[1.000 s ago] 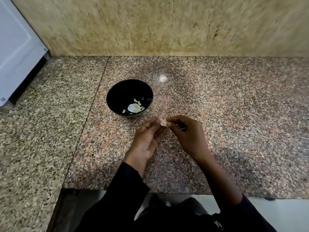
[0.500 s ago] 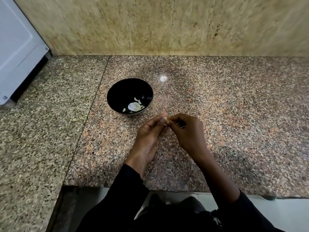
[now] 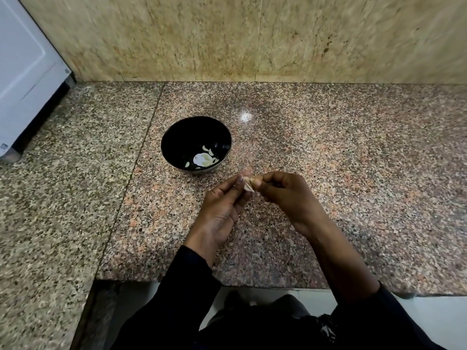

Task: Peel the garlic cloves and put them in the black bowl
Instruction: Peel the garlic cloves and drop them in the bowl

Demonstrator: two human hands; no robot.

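A black bowl (image 3: 177, 137) stands on the granite counter, just beyond my hands, with several pale peeled garlic cloves (image 3: 203, 159) on its bottom. In front of it, a little above the counter, both my hands meet on one small garlic clove (image 3: 248, 185) with papery skin. My left hand (image 3: 222, 205) pinches the clove from the left with its fingertips. My right hand (image 3: 285, 195) pinches it from the right with thumb and curled fingers. Most of the clove is hidden by my fingers.
The speckled granite counter (image 3: 341, 160) runs wide to the right and left. A white appliance (image 3: 22, 69) stands at the far left. A stone wall (image 3: 252, 36) closes the back. The counter's front edge lies just below my wrists.
Both hands stay together on the clove in almost the same place; my fingertips have shifted slightly on it and more papery skin shows between them.
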